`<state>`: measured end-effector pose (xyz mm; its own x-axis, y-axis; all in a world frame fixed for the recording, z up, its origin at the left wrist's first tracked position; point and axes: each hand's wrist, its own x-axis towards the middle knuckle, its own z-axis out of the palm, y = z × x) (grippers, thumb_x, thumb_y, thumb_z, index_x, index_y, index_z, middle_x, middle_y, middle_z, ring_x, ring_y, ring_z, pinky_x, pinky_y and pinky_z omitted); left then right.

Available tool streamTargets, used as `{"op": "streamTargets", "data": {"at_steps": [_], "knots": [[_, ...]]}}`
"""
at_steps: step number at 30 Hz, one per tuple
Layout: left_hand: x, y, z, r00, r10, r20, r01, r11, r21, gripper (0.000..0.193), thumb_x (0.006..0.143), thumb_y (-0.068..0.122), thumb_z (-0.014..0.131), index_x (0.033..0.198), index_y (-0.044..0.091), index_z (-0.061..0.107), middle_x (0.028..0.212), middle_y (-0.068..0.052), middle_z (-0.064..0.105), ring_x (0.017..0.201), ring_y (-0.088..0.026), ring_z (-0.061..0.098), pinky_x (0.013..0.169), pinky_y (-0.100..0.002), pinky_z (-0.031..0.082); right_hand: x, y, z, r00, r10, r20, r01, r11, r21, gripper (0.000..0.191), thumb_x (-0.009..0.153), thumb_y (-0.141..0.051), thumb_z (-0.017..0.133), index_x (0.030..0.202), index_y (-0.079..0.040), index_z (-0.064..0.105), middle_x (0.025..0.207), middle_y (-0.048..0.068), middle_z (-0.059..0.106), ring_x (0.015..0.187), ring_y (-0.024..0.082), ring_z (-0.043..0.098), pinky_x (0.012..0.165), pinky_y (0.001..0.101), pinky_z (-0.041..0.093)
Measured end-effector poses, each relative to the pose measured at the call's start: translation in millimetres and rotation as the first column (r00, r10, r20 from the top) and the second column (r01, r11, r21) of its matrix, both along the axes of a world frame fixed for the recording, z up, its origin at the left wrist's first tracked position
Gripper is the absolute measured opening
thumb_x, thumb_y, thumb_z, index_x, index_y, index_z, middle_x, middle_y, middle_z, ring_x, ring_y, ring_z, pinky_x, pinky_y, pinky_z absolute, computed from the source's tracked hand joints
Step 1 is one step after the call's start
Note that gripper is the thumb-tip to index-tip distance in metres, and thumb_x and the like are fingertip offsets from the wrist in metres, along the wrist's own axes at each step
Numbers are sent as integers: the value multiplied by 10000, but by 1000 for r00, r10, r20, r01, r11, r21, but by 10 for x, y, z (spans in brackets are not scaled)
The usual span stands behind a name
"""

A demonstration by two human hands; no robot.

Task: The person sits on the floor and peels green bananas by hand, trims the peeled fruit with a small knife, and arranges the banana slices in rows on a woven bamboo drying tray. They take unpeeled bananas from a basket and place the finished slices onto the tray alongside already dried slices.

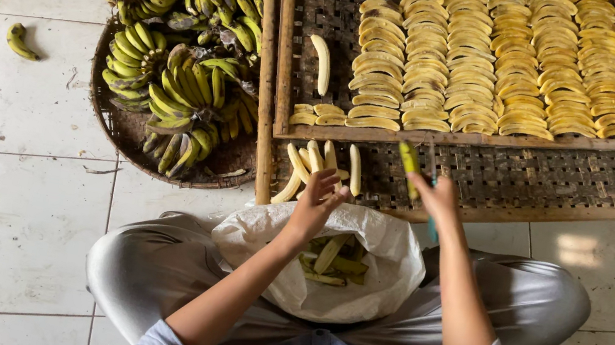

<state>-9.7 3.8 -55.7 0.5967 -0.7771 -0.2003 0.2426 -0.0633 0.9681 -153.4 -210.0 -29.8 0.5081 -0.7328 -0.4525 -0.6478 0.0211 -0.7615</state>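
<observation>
Dozens of peeled, sliced banana pieces (pixel 529 60) already lie in tidy overlapping rows across the upper right of the frame on the upper woven drying rack (pixel 300 45), so I judge the laying-out well advanced — yet the left end of that rack is mostly bare, with one whole peeled banana (pixel 320 64) lying alone there. Below it, near the frame's centre, a handful of peeled bananas (pixel 319 162) rest on the lower rack (pixel 575 182), whose right stretch is unfilled.

Plenty is left: the round basket (pixel 106 108) at upper left is heaped with green unpeeled bunches (pixel 184 33), and a stray green banana (pixel 20 41) sits on the tiles at far left.

I see my left hand (pixel 316 204) touching the peeled bananas, fingers loosely curled; whether it is gripping one I cannot tell. My right hand (pixel 437 200) is clenched around a green banana (pixel 410 159) and what looks like a thin blade, though that is too blurred to be sure.

As for packaging, only a white plastic bag (pixel 383 270) sits open in my lap at lower centre, holding discarded green peels (pixel 332 259). No labels or signs are visible.
</observation>
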Motion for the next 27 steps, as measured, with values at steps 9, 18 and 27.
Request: {"op": "streamTargets", "data": {"at_steps": [9,18,27], "knots": [[-139,150,887,949,23,315,-59,993,105,524,1021,84,588,1518,53,425,1179,-269,634,999,-386,600,888,-426,516,102,1269,573,862,407,302,-160,784,-600,393,1027,-312,645,1282,-21,578,905,134,681,699,271,691,584,375,521],[-206,180,986,710,0,704,-44,998,44,510,880,-34,592,1379,-6,494,1264,-248,618,1181,-461,586,968,-498,502,123,1314,1008,806,578,127,-261,540,-800,414,1055,-252,575,1397,-34,495,1076,185,729,863,342,740,680,415,572],[-149,190,874,656,-135,742,-89,963,254,385,937,71,677,1269,-2,496,1062,-175,684,1003,-384,668,835,-477,538,160,1315,936,871,491,-21,-330,553,-765,355,1043,-278,589,1257,-5,515,816,177,723,674,342,720,548,421,538]]}}
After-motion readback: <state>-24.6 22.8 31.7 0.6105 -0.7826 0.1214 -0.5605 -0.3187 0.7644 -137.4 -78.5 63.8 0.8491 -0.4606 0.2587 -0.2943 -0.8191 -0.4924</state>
